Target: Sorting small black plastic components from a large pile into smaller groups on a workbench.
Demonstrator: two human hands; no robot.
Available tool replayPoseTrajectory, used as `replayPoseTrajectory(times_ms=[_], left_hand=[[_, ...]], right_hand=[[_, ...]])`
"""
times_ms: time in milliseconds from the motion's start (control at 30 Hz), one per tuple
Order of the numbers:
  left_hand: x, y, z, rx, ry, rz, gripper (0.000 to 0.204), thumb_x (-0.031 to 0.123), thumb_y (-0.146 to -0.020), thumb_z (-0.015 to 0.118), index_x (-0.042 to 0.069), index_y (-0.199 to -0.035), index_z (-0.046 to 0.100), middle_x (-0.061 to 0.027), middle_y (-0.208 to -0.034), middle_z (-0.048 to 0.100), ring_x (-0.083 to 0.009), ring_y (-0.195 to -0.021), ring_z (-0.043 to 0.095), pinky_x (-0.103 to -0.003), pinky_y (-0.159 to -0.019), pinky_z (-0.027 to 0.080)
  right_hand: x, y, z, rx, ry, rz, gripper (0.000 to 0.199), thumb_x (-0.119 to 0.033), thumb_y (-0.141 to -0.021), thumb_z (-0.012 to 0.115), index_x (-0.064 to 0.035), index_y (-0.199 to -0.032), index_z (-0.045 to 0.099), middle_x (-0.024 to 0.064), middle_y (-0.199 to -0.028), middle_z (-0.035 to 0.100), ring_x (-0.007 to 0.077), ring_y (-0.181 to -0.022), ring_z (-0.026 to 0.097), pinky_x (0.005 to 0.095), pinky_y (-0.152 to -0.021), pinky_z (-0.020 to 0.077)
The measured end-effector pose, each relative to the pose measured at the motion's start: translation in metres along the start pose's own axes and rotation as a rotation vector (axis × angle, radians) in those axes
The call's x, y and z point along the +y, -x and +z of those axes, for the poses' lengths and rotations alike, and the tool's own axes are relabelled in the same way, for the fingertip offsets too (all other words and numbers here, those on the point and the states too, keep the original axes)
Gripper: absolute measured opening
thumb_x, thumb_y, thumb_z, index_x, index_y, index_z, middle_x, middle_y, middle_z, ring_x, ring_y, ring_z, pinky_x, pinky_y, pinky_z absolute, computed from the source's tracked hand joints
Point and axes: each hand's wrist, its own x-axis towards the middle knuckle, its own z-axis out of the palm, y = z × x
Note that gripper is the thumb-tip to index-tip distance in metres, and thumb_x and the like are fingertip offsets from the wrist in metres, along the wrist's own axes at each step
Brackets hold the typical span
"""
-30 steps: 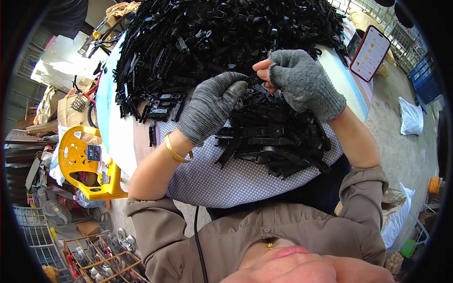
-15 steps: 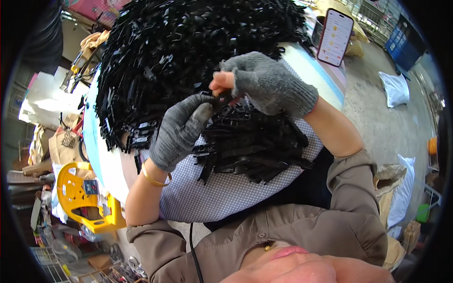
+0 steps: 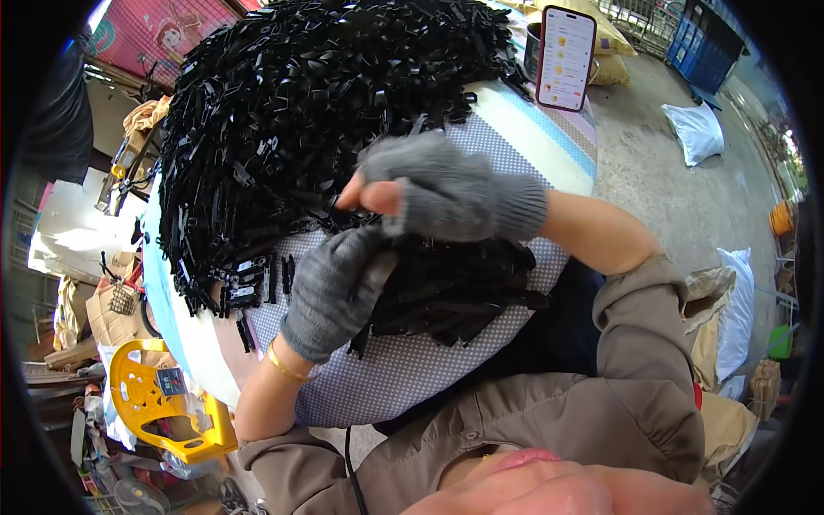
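Both my hands wear grey fingerless gloves and meet over the near side of a large heap of thin black plastic pieces [image 3: 300,94]. My left hand [image 3: 335,296] is closed, its fingers curled; whatever lies in its grip is hidden. Just above it, my right hand [image 3: 455,193] has its bare thumb and forefinger bent together by the heap's edge, slightly smeared by motion. I cannot make out what those fingertips hold. Under and beside the hands lies a smaller bunch of long black pieces [image 3: 455,296], partly covered by them.
The heap rests on a table with a patterned cloth [image 3: 369,395]. A phone [image 3: 566,58] leans upright at the far right, before a dark cup. Several loose pieces [image 3: 245,287] lie left of my left hand. A yellow plastic chair [image 3: 142,390] stands at the left.
My right hand has moved left and down, its fingertips now at the heap's edge. My left hand has shifted slightly downward and right. The whole view has shifted a little.
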Motion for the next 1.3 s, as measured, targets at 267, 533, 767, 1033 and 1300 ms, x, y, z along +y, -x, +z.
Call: replayPoseTrajectory(times_ms=[267,533,767,1033,1300], left_hand=[[0.005,0.002,-0.016,-0.102,-0.095,0.213,0.034,0.021,-0.070,0.072,0.007,-0.100,0.065,-0.0096,-0.088,0.063,-0.0267,-0.079,0.058,-0.036,-0.068,0.049],[-0.031,0.017,-0.049,0.163,-0.471,-0.163,0.025,0.029,-0.082,0.063,0.005,-0.089,0.065,-0.0112,-0.083,0.063,-0.0284,-0.082,0.060,-0.038,-0.074,0.048],[-0.063,0.017,-0.047,-0.336,-0.680,-0.580,0.033,0.037,-0.077,0.066,0.005,-0.088,0.063,-0.0109,-0.081,0.064,-0.0278,-0.079,0.061,-0.038,-0.073,0.048],[-0.075,0.021,-0.041,-0.306,-0.538,-0.428,0.021,0.016,-0.076,0.067,0.003,-0.091,0.062,-0.0141,-0.083,0.064,-0.0292,-0.077,0.062,-0.037,-0.073,0.050],[-0.082,0.019,-0.035,-0.175,-0.421,-0.354,0.024,0.008,-0.077,0.062,0.002,-0.100,0.060,-0.0155,-0.086,0.064,-0.0260,-0.079,0.064,-0.034,-0.073,0.051]], right_hand=[[0.033,0.118,-0.157,-0.199,1.318,0.141,0.032,-0.028,-0.077,0.066,-0.0126,-0.104,0.062,0.0091,-0.128,0.049,0.0294,-0.123,0.041,0.0421,-0.098,0.0395],[0.061,0.137,-0.206,-0.390,1.462,0.253,0.038,-0.033,-0.079,0.063,-0.0136,-0.112,0.061,0.0104,-0.138,0.040,0.0279,-0.128,0.035,0.0439,-0.104,0.0291],[0.062,0.133,-0.243,-0.082,1.614,0.221,0.036,-0.033,-0.081,0.063,-0.0121,-0.111,0.062,0.0122,-0.135,0.043,0.0299,-0.122,0.041,0.0407,-0.096,0.0373],[0.054,0.157,-0.226,-0.053,1.489,0.255,0.032,-0.026,-0.081,0.064,-0.0135,-0.110,0.064,0.0114,-0.132,0.045,0.0301,-0.122,0.041,0.0409,-0.097,0.0385],[0.054,0.157,-0.211,-0.121,1.418,0.284,0.032,-0.028,-0.079,0.065,-0.0140,-0.107,0.064,0.0089,-0.135,0.041,0.0272,-0.124,0.038,0.0444,-0.101,0.0315]])
